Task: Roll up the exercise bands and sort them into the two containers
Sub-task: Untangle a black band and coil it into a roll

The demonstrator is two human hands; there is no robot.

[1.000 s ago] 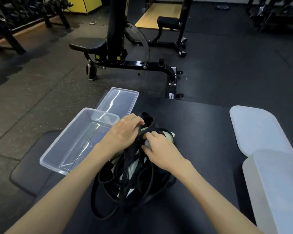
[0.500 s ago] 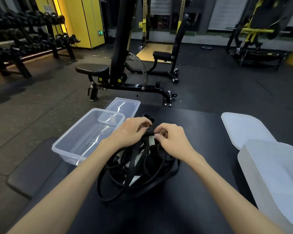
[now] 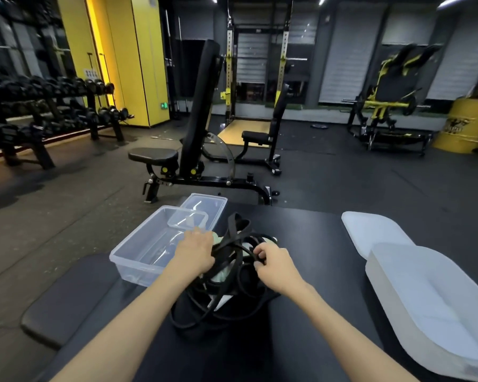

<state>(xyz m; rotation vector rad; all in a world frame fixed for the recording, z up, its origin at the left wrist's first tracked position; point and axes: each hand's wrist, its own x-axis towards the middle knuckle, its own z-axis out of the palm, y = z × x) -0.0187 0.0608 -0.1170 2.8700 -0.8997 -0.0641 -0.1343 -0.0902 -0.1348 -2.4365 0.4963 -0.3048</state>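
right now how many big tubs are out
2: the clear tub left of the tangled bands, the frosted white tub at far right. None seems hidden.

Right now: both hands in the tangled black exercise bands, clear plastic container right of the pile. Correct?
Wrong side. In the head view the clear rectangular plastic container sits left of the tangled pile of black rubber exercise bands; the frosted white container is on the right. Both the left hand and right hand are in the pile.
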